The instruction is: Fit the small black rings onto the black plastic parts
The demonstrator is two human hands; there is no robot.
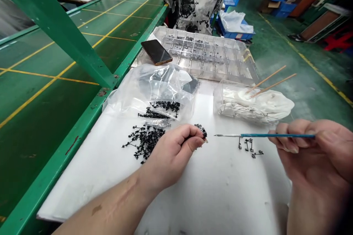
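My left hand [176,150] is closed, with small black parts [200,129] pinched between thumb and fingers. In my right hand [314,150] is a thin blue-handled paintbrush [264,135], held level. Its pointed tip aims left and stops a little short of the black parts. Beyond my left wrist lies a loose pile of black stick-like parts [147,141] with knobbed ends. Several more of these small black pieces [249,145] lie apart on the white work surface [215,191], just below the brush.
A clear plastic bag [129,88] holds more black parts. Behind it are a dark phone [156,52] and a divided clear tray [209,64] with tiny pieces. A clear box [219,97] holds white cloth and two thin sticks. A green conveyor [116,25] runs along the left; a person [195,0] sits ahead.
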